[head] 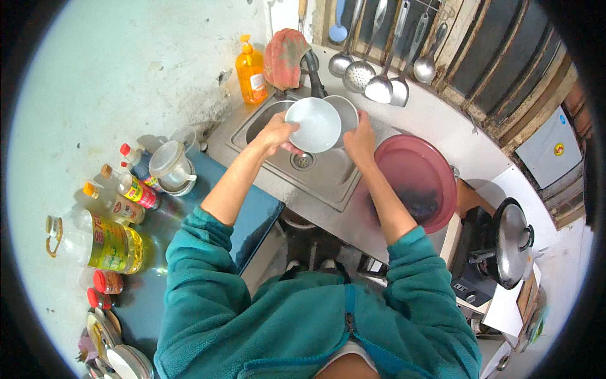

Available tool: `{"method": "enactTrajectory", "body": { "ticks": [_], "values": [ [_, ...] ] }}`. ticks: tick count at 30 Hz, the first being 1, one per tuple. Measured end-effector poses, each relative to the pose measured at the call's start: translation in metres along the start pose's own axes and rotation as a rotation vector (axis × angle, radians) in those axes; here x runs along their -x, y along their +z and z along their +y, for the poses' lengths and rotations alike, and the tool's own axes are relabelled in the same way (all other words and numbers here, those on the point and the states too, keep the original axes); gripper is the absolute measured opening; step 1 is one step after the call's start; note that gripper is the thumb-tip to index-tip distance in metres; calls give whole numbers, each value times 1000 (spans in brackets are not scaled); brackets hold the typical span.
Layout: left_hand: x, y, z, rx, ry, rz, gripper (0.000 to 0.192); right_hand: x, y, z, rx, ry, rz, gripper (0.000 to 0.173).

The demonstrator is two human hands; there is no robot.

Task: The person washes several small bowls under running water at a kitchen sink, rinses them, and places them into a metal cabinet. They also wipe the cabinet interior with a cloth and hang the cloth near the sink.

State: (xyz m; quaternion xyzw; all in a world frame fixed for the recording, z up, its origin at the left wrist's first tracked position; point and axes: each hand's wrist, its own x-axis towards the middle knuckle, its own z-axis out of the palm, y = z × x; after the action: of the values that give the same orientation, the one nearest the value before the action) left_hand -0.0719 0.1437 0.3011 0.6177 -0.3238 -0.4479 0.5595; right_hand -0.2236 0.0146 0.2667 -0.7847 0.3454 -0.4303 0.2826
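Note:
My left hand point(275, 135) grips a white bowl point(314, 125) by its left side, tilted so that its inside faces me. In my right hand point(360, 142) is a second bowl point(349, 118), held by its right rim and partly hidden behind the first. Both are above a stainless steel sink point(326, 173), whose drain strainer point(303, 161) shows below them. Another round vessel point(259, 127) rests at the sink's left end, mostly covered by my left hand and the white bowl. Behind the bowls stands a dark faucet point(314, 76).
Right of the sink sits a red plastic basin point(412, 161) with something dark inside. An orange pump bottle point(251, 71) and a red cloth point(283, 59) are behind. Ladles point(378, 89) hang at the window. Bottles point(137, 189) line the left table; a lidded pan point(513, 241) is far right.

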Motion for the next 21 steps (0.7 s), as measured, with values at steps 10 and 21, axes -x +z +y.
{"method": "enactTrajectory", "body": {
  "ticks": [10,21],
  "values": [
    [-21,-17,1,-1037,730,428,55,-41,-24,-40,600,-561,-112,45],
    [-32,10,15,-1522,954,460,50,-61,-54,-42,843,-672,-130,45]
  ]
}}
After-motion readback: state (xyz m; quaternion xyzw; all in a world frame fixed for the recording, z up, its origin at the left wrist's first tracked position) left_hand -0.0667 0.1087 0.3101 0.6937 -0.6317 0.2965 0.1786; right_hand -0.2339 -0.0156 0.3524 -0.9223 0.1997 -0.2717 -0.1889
